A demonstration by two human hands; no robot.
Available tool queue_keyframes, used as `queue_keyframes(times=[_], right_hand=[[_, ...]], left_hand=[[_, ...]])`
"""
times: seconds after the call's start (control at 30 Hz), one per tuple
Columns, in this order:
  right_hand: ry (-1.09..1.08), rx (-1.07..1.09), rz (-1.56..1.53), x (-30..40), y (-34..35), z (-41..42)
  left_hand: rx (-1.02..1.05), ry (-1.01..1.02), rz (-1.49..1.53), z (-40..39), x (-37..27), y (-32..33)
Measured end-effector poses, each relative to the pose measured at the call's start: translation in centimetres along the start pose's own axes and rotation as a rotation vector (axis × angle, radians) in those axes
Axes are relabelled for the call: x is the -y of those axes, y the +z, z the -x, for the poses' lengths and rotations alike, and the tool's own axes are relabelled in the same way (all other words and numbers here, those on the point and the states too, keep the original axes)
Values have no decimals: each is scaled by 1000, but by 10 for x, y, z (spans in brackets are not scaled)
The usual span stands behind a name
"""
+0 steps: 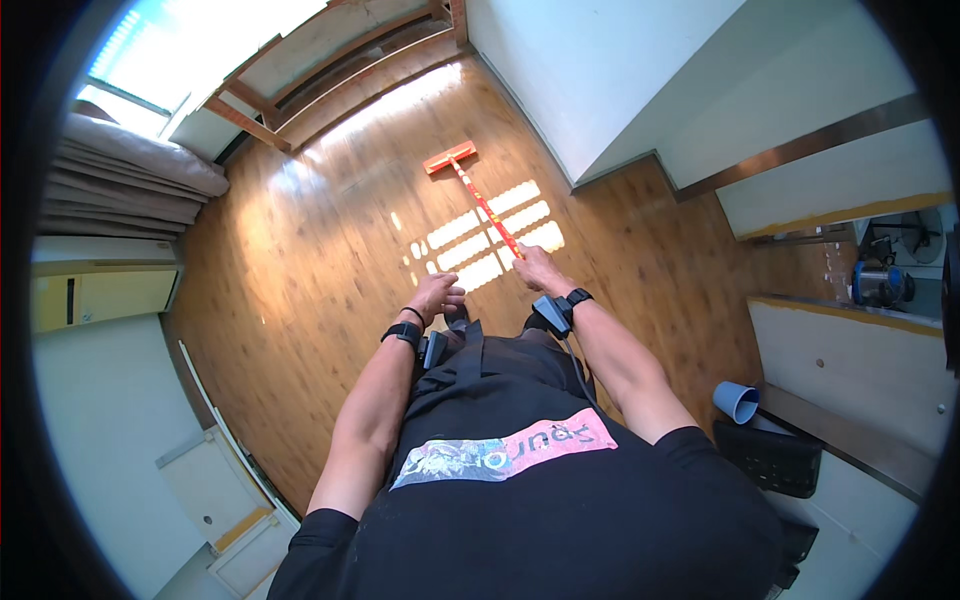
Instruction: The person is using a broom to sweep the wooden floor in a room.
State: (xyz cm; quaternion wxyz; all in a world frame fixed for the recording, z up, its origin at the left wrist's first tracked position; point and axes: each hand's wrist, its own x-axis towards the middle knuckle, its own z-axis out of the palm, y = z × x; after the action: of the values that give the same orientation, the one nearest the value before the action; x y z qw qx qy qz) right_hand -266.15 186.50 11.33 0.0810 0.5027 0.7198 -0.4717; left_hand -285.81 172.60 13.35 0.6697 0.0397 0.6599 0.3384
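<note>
A push broom with a red handle [487,208] and a wide orange-red head [450,157] reaches out ahead of me, its head on the wood-look floor [360,247]. My right hand [538,268] is closed around the near end of the handle. To the left of the handle, my left hand [440,295] holds nothing, its fingers apart and slightly curled. Patches of sunlight lie on the floor under the handle. Whether the head has bristles or a rubber edge cannot be told.
A white wall corner [574,184] juts in at the right. An unfinished wooden frame [255,124] stands below the window, with a grey curtain [127,176] at the left. Lower right, a blue-grey bucket [729,399] lies near a black item [772,457]. White strips [217,420] lie along the left wall.
</note>
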Motion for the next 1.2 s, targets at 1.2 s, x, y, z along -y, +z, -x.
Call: queue_keyframes(times=[1.2], right_hand=[[502,-643,-663,-231,107,288]], left_hand=[[211,-186,-453,-46,-6,117]])
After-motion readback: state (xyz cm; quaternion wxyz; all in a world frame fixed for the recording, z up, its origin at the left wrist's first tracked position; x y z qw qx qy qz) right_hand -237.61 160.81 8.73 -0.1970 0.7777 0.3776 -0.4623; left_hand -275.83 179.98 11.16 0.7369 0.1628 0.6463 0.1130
